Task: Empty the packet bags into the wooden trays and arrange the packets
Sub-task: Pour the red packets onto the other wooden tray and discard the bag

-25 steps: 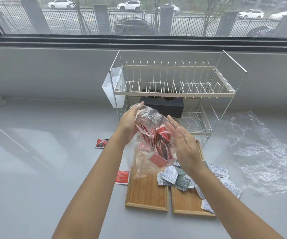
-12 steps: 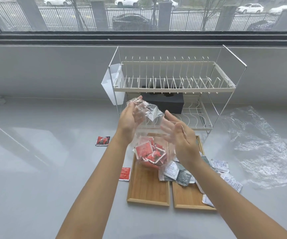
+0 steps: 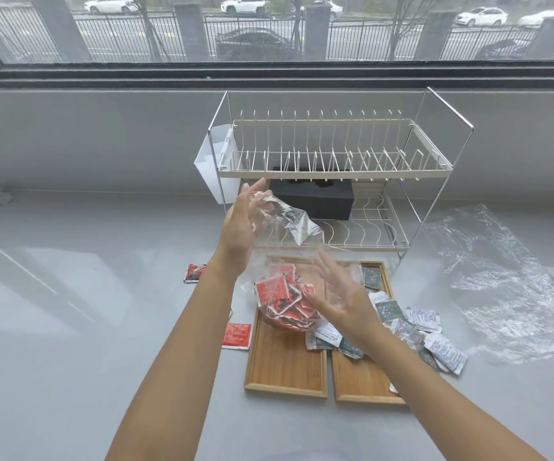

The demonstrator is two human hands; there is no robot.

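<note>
A pale grey glossy counter (image 3: 69, 294) runs under a wide window (image 3: 269, 28) that looks onto a fence, a road and parked cars. A two-tier wire rack (image 3: 335, 161) stands at the back of the counter against the sill wall, with a white cup (image 3: 214, 164) hung on its left end and a black box (image 3: 315, 199) on its lower shelf.

Two wooden trays lie side by side just in front of the rack: the left tray (image 3: 285, 364) and the right tray (image 3: 362, 380). White and dark green packets (image 3: 398, 324) are strewn over the right tray and spill onto the counter to its right. Two red packets lie on the counter left of the rack: one (image 3: 236, 336) just beside the left tray, another (image 3: 195, 273) farther back. An empty clear bag (image 3: 502, 287) lies crumpled on the counter right of the rack.

Both bare forearms reach forward to the rack's front. The left hand (image 3: 239, 227) is raised, palm inward, fingers partly extended, pressed to the top of a clear bag (image 3: 285, 257); whether it pinches the film I cannot tell. The right hand (image 3: 335, 294) is lower, open with fingers spread, against the bag's right side. The bag hangs over the left tray, red packets (image 3: 282, 301) bunched at its bottom.
</note>
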